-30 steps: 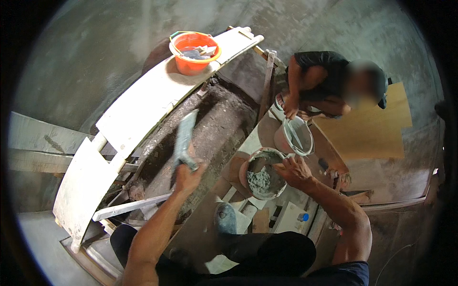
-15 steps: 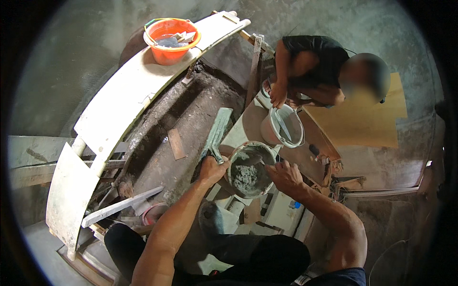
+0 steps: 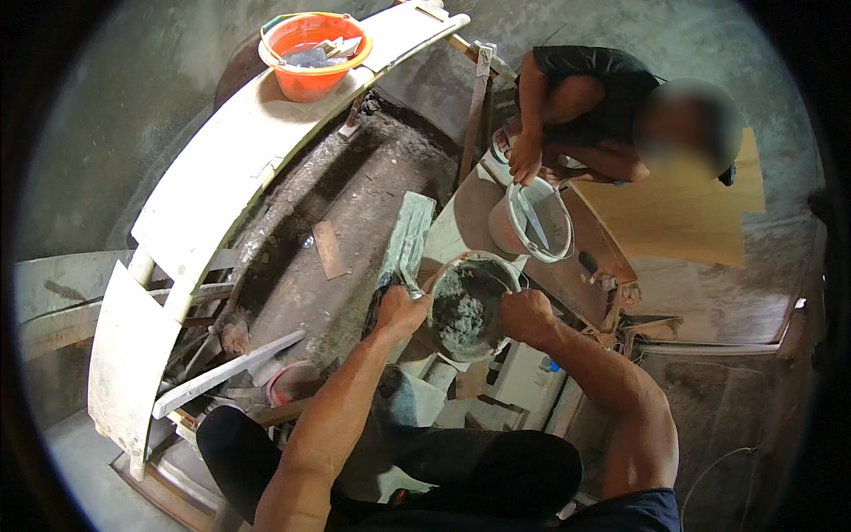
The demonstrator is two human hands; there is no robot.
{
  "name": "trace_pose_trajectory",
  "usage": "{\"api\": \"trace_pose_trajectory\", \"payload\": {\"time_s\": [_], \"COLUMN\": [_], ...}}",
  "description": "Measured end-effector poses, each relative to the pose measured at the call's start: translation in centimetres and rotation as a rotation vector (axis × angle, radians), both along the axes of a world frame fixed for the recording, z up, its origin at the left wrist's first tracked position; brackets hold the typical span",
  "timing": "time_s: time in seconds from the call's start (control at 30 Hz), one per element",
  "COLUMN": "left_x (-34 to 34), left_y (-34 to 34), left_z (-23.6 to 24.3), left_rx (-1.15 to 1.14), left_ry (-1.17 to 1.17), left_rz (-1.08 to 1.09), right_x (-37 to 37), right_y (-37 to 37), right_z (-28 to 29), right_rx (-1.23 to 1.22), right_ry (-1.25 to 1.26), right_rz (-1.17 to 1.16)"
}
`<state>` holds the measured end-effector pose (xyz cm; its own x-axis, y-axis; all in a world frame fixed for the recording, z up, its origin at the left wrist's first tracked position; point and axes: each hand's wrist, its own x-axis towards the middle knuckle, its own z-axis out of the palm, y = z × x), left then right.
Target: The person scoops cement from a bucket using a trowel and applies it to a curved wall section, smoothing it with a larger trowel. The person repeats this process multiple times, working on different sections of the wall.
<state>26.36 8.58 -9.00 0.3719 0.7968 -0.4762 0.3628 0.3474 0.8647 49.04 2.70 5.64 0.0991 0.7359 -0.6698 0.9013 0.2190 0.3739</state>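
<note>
My left hand (image 3: 403, 312) is closed round the handle of a long, flat plastering trowel (image 3: 409, 235), its blade smeared with grey mortar and pointing away from me. Just right of it stands a bucket (image 3: 441, 344) with wet grey mortar (image 3: 461, 306) inside. My right hand (image 3: 526, 316) makes a fist at the bucket's right rim, closed on a small trowel that is mostly hidden by the fingers and the dark inside of the bucket.
A person (image 3: 576, 115) crouches at the far right, one hand on a whitish bucket (image 3: 507, 226) with a blade-like tool inside. An orange bucket (image 3: 310, 87) stands on a curved white board (image 3: 213, 191) at left. Planks (image 3: 226, 377) and scraps lie around my knees.
My right hand has turned and closed into a fist at the bucket's rim, and the mortar is disturbed. The plastering trowel has shifted slightly. The other person's hand remains at the whitish bucket.
</note>
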Motion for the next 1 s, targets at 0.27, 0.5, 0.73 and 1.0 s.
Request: {"api": "trace_pose_trajectory", "payload": {"time_s": [0.27,0.5,0.73,1.0], "left_x": [1.0,2.3,2.8,2.0], "left_y": [-0.9,-2.3,-2.0,-1.8], "left_z": [0.0,-0.9,-1.8,-0.4], "left_rx": [0.154,0.265,0.005,-0.255], "left_ry": [0.086,0.123,-0.024,-0.263], "left_rz": [0.026,0.181,0.202,0.288], "right_x": [2.0,3.4,6.9,-1.3], "right_y": [3.3,3.1,-4.3,-8.7], "right_z": [-1.2,-2.3,-4.6,-4.5], "right_rx": [-0.430,-0.621,-0.715,-0.537], "right_ry": [0.115,0.258,1.074,1.605], "right_rz": [-0.111,-0.743,-1.697,-2.201]}}
